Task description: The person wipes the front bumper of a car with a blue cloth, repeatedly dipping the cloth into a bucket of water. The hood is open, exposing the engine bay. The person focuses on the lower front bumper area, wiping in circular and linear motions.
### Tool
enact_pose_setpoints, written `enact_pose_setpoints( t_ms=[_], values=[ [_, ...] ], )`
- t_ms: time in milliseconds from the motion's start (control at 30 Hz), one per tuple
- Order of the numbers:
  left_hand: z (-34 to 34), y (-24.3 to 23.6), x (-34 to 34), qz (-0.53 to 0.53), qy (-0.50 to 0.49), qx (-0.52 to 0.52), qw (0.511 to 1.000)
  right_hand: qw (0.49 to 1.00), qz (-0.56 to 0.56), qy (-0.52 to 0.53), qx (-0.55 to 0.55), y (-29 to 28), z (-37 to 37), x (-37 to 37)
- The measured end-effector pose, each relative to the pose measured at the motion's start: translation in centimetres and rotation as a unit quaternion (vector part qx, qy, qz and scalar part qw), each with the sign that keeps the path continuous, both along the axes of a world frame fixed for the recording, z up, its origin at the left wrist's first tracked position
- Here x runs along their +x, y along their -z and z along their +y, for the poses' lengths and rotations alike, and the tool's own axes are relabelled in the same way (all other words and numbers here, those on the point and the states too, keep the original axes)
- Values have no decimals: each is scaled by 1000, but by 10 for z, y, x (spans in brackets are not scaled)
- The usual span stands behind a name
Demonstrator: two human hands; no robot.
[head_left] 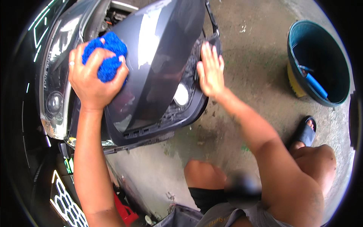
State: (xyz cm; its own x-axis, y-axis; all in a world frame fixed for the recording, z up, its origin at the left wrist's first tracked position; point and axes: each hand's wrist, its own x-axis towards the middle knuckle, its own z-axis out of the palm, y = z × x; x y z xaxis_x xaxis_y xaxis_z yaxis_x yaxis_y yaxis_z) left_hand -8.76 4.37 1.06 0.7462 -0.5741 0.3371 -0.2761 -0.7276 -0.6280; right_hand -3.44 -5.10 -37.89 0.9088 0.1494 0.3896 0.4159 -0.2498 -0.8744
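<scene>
A fuzzy blue microfiber cloth [115, 43] is bunched in my left hand [90, 85], the fingers curled round it. It presses on the dark grey car bumper [155, 72], near the edge beside the headlight [56, 87]. My right hand [211, 73] lies flat, fingers stretched out, against the bumper's lower black trim. Nothing is held in it. Just below that hand sits a round white fog light [181, 94] in a black recess. Pale reflections and dull smears show on the bumper's surface. Part of the cloth is hidden under my left fingers.
To the right stands a dark green bucket [321, 32] with a blue-handled tool [316, 86] inside. My sandalled foot [306, 132] is on the stained concrete floor [253, 56] below it. A red object [124, 210] and a black bin [179, 217] are at the bottom.
</scene>
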Motion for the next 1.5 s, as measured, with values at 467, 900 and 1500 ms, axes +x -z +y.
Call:
enact_pose_setpoints(
  t_ms=[467, 900, 1500],
  values=[
    [-9, 0, 2, 24, -17, 11, 1000, 967, 253, -13, -11, -7, -12, 75],
    [-4, 0, -2, 12, -11, 3, 1000, 984, 160, -26, -74, 27, -11, -110],
    [-8, 2, -2, -2, 8, 11, 1000, 989, 136, 4, -52, 36, -5, -46]
  ],
)
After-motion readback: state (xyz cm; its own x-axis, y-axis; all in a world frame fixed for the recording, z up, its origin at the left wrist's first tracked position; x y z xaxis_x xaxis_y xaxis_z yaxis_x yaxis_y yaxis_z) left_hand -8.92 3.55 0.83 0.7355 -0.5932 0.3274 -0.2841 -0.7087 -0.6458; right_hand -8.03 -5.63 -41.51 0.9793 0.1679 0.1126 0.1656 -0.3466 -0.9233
